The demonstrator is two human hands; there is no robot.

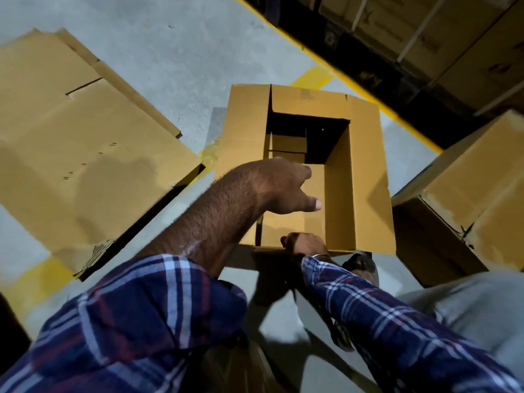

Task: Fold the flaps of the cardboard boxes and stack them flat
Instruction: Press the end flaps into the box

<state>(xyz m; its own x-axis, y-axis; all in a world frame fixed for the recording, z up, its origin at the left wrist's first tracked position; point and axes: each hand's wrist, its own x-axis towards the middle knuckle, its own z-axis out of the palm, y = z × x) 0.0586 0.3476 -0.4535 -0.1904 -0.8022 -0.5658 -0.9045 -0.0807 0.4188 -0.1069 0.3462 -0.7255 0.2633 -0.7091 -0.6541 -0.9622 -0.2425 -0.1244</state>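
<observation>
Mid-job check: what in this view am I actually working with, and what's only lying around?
In the job:
open cardboard box, flaps out
left hand reaching into it
right hand gripping its near edge
flattened boxes on the floor at left

Lying about:
closed box at right
strapped cartons at the top
yellow floor line

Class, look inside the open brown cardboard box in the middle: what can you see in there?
Inside the open brown cardboard box: folded inner flaps and bare cardboard walls. The far end is too dark to judge, and the left hand covers part.
</observation>
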